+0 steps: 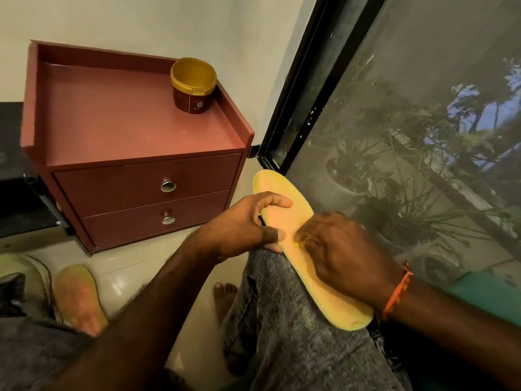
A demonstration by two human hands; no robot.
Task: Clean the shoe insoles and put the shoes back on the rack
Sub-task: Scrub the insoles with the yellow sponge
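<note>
A yellow insole lies lengthwise on my right thigh, toe end pointing away from me. My left hand grips its left edge, thumb on top and fingers curled around it. My right hand lies on the middle of the insole, fingers bent down against the surface; something small and yellow shows under the fingertips, and I cannot make out what it is. A second insole lies on the floor at the lower left, beside a light shoe that is partly cut off by the frame edge.
A dark red two-drawer cabinet stands against the wall ahead, with an open yellow tub on its top. A black-framed mesh window runs along my right side. My bare foot rests on the tiled floor.
</note>
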